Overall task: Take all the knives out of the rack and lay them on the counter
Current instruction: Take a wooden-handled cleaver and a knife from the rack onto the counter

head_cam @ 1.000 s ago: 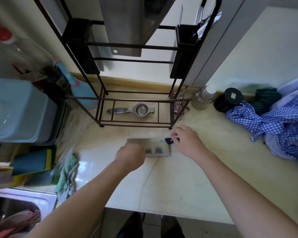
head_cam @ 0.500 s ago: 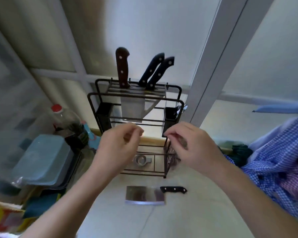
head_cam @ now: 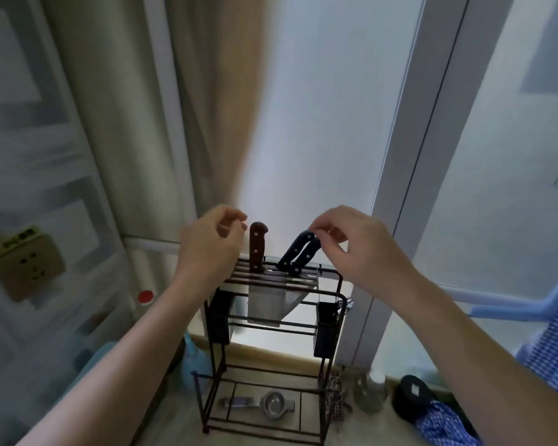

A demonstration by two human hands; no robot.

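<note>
Both hands raised, fingers curled: left hand, right hand

A home kitchen: a black wire rack holding 3 knives stands on a pale counter by a frosted window, with a metal strainer, glass jar and wall socket nearby.

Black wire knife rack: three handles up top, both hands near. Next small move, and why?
Probably close the right hand on the nearer black-handled knife: its fingertips are right at the handle top, nothing gripped. The left hand hovers beside the brown wooden-handled knife.
</note>
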